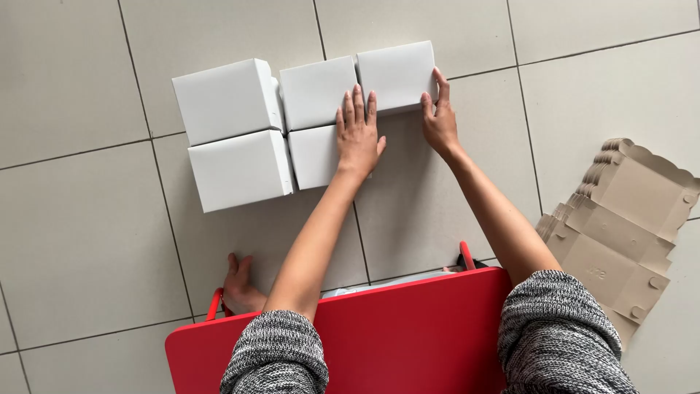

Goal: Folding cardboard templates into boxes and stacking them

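Note:
Several closed white boxes stand packed together on the grey tile floor. My left hand (pixel 357 135) lies flat, fingers together, on the lower middle box (pixel 312 157), with its fingertips reaching the upper middle box (pixel 316 91). My right hand (pixel 440 120) rests against the right side of the top right box (pixel 396 73), fingers stretched along its edge and thumb under its near corner. Neither hand lifts a box. Two more white boxes (pixel 233 135) sit one behind the other at the left of the group.
A red table top (pixel 408 328) lies under my forearms at the bottom of the view. A stack of flat brown cardboard blanks (pixel 627 219) lies on the floor at the right. Bare toes (pixel 239 288) show by the table's left leg.

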